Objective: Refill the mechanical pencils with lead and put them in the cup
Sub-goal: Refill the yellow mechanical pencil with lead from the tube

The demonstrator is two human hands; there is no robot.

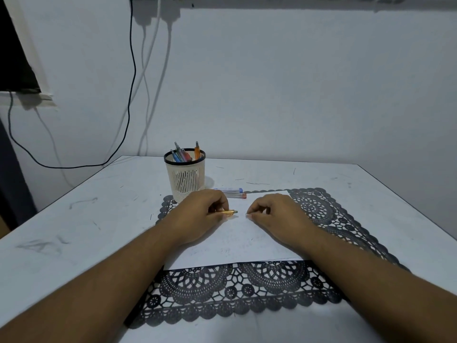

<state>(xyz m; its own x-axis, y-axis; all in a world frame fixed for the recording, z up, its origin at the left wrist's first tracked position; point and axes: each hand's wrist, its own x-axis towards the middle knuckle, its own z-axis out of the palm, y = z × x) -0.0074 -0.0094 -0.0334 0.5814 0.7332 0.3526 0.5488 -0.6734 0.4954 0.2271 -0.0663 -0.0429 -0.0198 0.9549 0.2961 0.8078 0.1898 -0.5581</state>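
My left hand [201, 214] grips an orange mechanical pencil [229, 212] low over a white sheet of paper [237, 243], its end pointing right. My right hand [269, 214] is a short gap to the right, thumb and forefinger pinched together on something very small, too thin to make out. A cream mesh cup [186, 178] with a black rim stands behind my left hand and holds several coloured pencils [184, 153]. Two clear lead tubes [233, 193] lie on the table just behind my hands.
The paper lies on a black lace placemat [316, 211] on a white table [74, 219]. Thin loose lead pieces [254, 183] are scattered behind the mat. Cables [131, 95] hang on the wall at the back left.
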